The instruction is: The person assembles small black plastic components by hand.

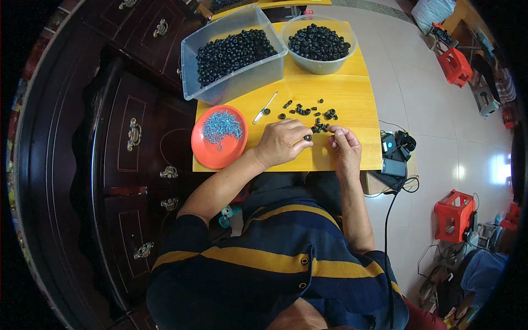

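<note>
My left hand point(281, 144) is closed over the front part of the yellow table point(352, 91), gripping a small round black ring-shaped part point(307, 137) between thumb and fingers. Just to its right, my right hand point(347, 147) pinches thumb and forefinger together; whatever is between them is too small to make out. Beyond both hands lie several loose black parts point(330, 114), some touching each other. A thin pen-like tool point(265, 108) with a clear handle rests behind my left hand. An orange-red plate point(203, 151) by my left forearm bears a heap of small silvery screws point(221, 127).
A clear rectangular bin point(236, 82) and a round translucent tub point(320, 66), both heaped with black parts, stand at the table's back. Dark drawers point(129, 129) line the left. Black electronic devices with cables point(393, 166) sit right of the table; red stools point(455, 215) stand farther right.
</note>
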`<state>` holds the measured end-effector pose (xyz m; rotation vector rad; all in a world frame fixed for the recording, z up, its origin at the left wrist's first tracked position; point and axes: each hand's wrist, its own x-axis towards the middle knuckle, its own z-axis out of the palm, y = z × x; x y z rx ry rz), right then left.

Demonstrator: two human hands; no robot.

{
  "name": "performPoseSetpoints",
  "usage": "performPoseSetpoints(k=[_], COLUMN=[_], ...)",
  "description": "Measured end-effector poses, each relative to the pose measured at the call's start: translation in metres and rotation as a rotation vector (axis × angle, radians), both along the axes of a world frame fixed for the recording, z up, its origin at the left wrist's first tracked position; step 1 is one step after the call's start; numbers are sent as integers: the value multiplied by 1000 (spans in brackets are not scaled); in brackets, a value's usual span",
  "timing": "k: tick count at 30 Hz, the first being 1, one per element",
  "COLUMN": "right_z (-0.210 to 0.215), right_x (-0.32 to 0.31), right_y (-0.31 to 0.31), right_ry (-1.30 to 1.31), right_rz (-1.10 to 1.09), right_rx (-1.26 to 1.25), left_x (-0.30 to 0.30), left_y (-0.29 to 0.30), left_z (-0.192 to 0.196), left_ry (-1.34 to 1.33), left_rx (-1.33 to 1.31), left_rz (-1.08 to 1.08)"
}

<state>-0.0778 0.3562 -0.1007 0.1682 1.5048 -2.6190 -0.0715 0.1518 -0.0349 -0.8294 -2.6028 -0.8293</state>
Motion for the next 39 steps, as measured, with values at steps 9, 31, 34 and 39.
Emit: performPoseSetpoints(k=[9,31,34,39], right_z=[-9,-12,-15,-14], right_x=[-7,-9,-9,-6], right_y=[13,25,24,22], right_ry=[15,-15,-19,29], right_rz=[-41,11,38,77], right_rx=[-17,30,35,126], left_x=[-13,-84,-97,-141], left_y=[2,24,14,9], left_z=[-11,27,16,31], left_ry=[-184,-251,-402,-317], left_rx=[-150,33,-39,76], left_rz=[-30,113,126,225])
